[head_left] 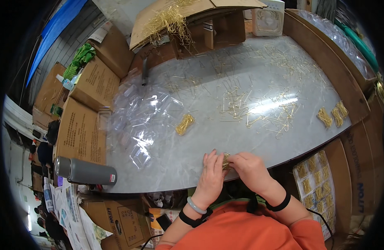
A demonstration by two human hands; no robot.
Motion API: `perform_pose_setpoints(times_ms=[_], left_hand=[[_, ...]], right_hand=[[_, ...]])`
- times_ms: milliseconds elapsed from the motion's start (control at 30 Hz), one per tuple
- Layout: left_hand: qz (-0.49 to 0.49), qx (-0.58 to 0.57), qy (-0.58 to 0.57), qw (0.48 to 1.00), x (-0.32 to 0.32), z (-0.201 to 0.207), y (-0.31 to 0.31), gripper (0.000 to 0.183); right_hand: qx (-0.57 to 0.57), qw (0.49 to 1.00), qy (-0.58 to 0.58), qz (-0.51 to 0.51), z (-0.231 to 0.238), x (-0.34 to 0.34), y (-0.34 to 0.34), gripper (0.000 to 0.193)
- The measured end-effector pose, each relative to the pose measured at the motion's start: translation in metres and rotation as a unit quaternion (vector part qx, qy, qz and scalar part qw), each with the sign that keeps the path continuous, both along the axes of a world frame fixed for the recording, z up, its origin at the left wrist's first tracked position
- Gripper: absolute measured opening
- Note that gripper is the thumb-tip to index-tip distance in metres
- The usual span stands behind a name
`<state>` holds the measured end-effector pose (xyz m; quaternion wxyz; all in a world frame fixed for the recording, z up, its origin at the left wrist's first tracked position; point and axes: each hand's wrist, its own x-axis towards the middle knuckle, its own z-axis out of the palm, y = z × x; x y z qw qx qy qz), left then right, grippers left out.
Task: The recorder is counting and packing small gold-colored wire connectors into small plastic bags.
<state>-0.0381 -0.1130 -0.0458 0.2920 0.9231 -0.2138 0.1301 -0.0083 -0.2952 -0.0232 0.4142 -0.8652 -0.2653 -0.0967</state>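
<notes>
At the table's near edge, a small bundle of gold wire hooks (226, 161) is pinched between my two hands. My left hand (210, 176) closes on its left side, fingers pointing away from me. On the other side, the bent fingers of my right hand (249, 167) grip the bundle; my fingers partly hide it. Another gold bundle (185, 124) lies on the grey tabletop (167, 156) beyond my left hand. Loose gold hooks (235, 104) are scattered across the middle and far right.
Clear plastic boxes or sleeves (137, 112) pile up at the left, near a grey bottle (92, 172). Several tied bundles (325, 117) sit at the right edge. Cardboard boxes (81, 133) line the left; a hook-topped carton (158, 25) and white fan (268, 21) stand behind.
</notes>
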Motion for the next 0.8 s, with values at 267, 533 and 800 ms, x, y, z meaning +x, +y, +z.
perform_pose_setpoints(times_ms=[267,533,800], left_hand=[[0.007,-0.008,0.002,1.0,0.001,-0.005,0.001,0.066],[0.019,-0.035,0.019,0.999,-0.006,-0.004,0.003,0.078],[-0.038,-0.054,0.105,0.992,-0.01,0.015,0.033,0.077]], right_hand=[[0.108,0.992,0.051,0.036,-0.002,-0.014,0.015,0.048],[-0.048,0.993,-0.081,0.078,-0.005,-0.006,0.007,0.046],[-0.085,0.986,-0.137,0.044,-0.012,-0.008,0.008,0.04]])
